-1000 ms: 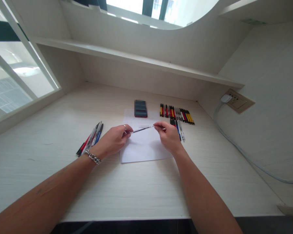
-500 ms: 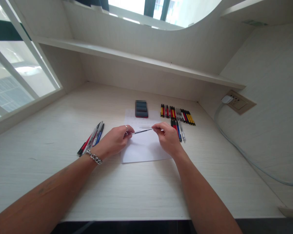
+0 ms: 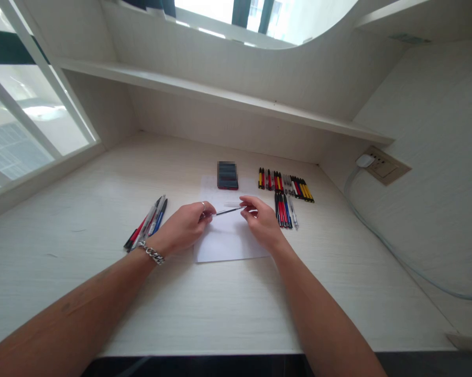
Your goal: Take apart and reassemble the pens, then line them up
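Pen refill (image 3: 228, 211), thin and dark, hung just above the sheet of paper (image 3: 230, 246), stretched almost level between the two hands. The left hand (image 3: 184, 226) pinched its left end, fingers curled close together, a ring (image 3: 202, 204) on one finger and a chain bracelet (image 3: 152, 254) at the wrist. The right hand (image 3: 261, 220) nipped the other end between thumb and forefinger, the remaining fingers tucked loosely under.

Just behind the refill a pale, see-through piece (image 3: 233, 204) lay on the paper. It may have been an empty barrel, though it was too faint to call. By the look of it the person was mid-way through handling one loose refill, either freeing it or readying it for a casing. Either way, the next move would call for a light grip and a straight, in-line motion, since so slender a part could bend.

At the paper's far edge sat a dark blurred block (image 3: 227, 175). To the right a short bunch of pens (image 3: 285, 210) lay beside the sheet, with a neat row of pens (image 3: 286, 180) beyond it. Well off to the left a loose bundle of pens (image 3: 147, 222) rested on the desk (image 3: 220, 314).
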`<state>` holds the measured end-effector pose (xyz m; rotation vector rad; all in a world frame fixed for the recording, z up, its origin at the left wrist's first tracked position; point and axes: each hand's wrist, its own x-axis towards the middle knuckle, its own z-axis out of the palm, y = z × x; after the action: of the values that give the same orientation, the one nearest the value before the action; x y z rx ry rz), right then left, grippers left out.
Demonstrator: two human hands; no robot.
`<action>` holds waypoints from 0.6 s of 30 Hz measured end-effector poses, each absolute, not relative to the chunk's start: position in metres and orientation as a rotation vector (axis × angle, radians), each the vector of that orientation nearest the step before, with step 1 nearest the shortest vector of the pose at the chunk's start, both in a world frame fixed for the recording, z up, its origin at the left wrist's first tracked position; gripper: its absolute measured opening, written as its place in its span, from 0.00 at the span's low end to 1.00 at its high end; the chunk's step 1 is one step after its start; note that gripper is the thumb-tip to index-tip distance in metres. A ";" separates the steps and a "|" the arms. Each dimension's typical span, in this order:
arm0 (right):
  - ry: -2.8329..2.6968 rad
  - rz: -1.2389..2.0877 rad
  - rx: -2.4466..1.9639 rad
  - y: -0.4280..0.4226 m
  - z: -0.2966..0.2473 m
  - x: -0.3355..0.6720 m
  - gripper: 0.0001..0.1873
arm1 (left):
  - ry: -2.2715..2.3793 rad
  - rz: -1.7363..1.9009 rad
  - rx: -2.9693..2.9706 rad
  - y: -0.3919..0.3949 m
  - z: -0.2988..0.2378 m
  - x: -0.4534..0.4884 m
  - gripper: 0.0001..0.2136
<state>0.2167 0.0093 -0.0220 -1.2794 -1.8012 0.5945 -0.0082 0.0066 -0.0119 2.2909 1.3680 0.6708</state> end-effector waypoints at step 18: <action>-2.114 0.128 -1.671 0.022 -0.039 0.200 0.13 | 1.376 0.666 2.280 0.007 -0.011 -0.009 0.08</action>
<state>0.2004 0.0217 -0.0395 -1.6711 -2.1140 0.1277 -0.0091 0.0069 -0.0109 2.2799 1.3758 0.6661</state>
